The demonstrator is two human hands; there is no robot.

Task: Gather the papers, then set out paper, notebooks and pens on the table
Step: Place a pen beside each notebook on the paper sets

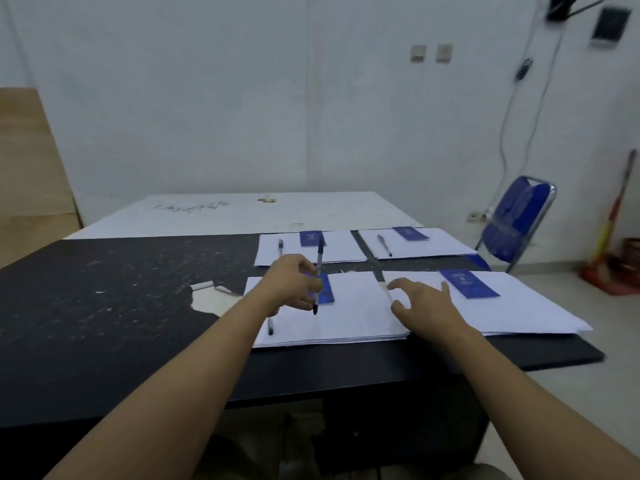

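White plaster walls close off a bare room, and a pale wooden board (27, 168) leans behind the black table's left end. That black table (121, 306) is matte and scuffed with pale scratches. Its laminate has peeled to a ragged tan patch (207, 304) near the table's middle, and a chalky white table (225, 213) butts against its far edge.

Four flat rectangular stacks of white paper lie on the black table's right half. The far-left stack (343, 252) carries a small blue far-left notebook (311, 238) and a dark far-left pen (280, 245), which lies with its long axis running away from the table's near edge. On the near-left stack (346, 320) a lying pen (270, 327) runs the same way.

Above that stack the left hand (294, 282) pinches a slim black held pen (319, 263) in curled fingers. It stands almost upright, tip down, over a glossy blue near-left notebook (328, 294); whether the tip touches cannot be told. The right hand (426, 306) hovers with fingers spread and relaxed, grasping nothing, where the two near stacks meet.

The far-right stack (436, 245) bears a far-right notebook (410, 233) and a slanted far-right pen (384, 244). The near-right stack (519, 313) bears a near-right notebook (469, 284). A blue folding chair (509, 223) with a metal frame stands beyond the table's right end.
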